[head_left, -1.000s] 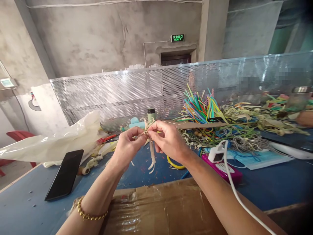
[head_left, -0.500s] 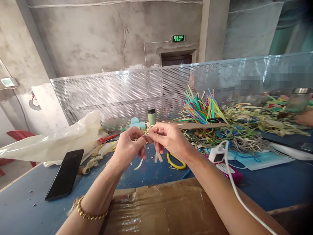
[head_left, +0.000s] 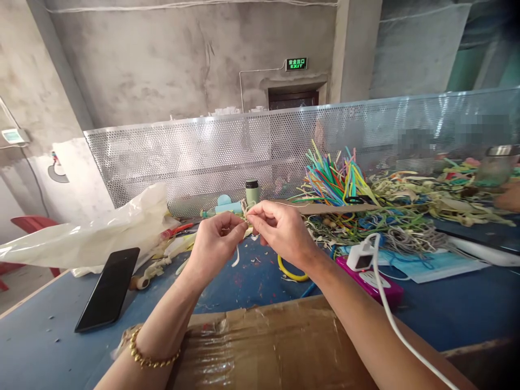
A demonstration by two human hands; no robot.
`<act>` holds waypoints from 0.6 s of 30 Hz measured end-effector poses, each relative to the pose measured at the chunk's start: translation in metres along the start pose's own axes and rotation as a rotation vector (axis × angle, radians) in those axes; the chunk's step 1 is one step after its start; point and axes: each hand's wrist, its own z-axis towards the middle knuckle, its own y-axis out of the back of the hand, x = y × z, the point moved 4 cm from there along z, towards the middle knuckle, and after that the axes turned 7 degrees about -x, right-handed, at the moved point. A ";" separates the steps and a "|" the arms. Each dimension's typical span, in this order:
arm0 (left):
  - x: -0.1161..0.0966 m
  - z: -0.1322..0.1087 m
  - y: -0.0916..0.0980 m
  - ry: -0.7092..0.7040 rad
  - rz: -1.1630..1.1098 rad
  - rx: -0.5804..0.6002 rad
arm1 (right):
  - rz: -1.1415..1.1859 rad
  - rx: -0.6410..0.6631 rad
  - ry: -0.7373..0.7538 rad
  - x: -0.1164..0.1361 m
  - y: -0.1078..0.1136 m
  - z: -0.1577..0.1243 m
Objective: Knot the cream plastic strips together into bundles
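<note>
My left hand (head_left: 213,246) and my right hand (head_left: 280,230) meet above the blue table (head_left: 49,336), both pinched on a small bundle of pale straw-like strips (head_left: 245,212). The bundle's frayed tips stick up between the fingertips. One short pale strip (head_left: 236,256) curls down below my left fingers. A gold bead bracelet (head_left: 150,355) is on my left wrist. Behind my right hand lies a heap of coloured and pale strips (head_left: 357,211).
A cardboard box (head_left: 264,352) sits at the near edge. A black phone (head_left: 109,287) and a plastic bag (head_left: 97,233) lie at left. A white charger (head_left: 361,255) on a pink power bank (head_left: 382,284), a yellow ring (head_left: 289,272), a green bottle (head_left: 252,191), and a perforated metal screen (head_left: 195,157) are present.
The long pale strips that hung below my hands have been drawn up, leaving only a short piece dangling. Both hands stay together at the same spot.
</note>
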 end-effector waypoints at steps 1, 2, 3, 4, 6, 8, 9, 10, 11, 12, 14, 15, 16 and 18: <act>0.000 0.000 0.001 -0.017 0.001 -0.008 | 0.022 0.017 -0.010 0.000 -0.001 0.000; 0.000 0.000 0.001 -0.031 -0.003 -0.014 | 0.056 0.032 -0.030 -0.001 -0.001 0.000; 0.000 0.001 0.002 -0.041 -0.012 -0.017 | 0.098 0.045 -0.062 -0.001 -0.001 0.000; 0.000 0.001 0.002 -0.046 -0.025 -0.016 | 0.141 0.056 -0.100 -0.002 -0.002 0.000; 0.001 0.001 0.002 -0.050 -0.040 -0.012 | 0.215 0.065 -0.174 -0.003 -0.002 0.000; 0.002 0.001 0.002 -0.065 -0.014 -0.029 | 0.253 0.067 -0.219 -0.003 -0.002 0.000; 0.002 0.000 0.003 -0.078 0.015 -0.045 | 0.261 0.069 -0.227 -0.003 -0.002 0.000; 0.001 0.000 0.003 -0.092 0.046 -0.063 | 0.265 0.070 -0.229 -0.004 -0.002 0.000; 0.001 0.000 0.004 -0.102 0.074 -0.081 | 0.267 0.068 -0.229 -0.004 -0.002 0.000; 0.000 0.000 0.004 -0.108 0.091 -0.095 | 0.270 0.068 -0.231 -0.004 -0.002 0.001; -0.001 0.000 0.004 -0.111 0.101 -0.102 | 0.286 0.066 -0.243 -0.005 -0.002 0.001; -0.002 0.000 0.004 -0.115 0.096 -0.098 | 0.297 0.063 -0.254 -0.005 -0.001 0.001; -0.004 -0.001 0.004 -0.118 0.088 -0.089 | 0.306 0.063 -0.264 -0.005 -0.001 0.001; -0.006 -0.002 0.003 -0.125 0.067 -0.064 | 0.319 0.062 -0.280 -0.005 0.000 0.001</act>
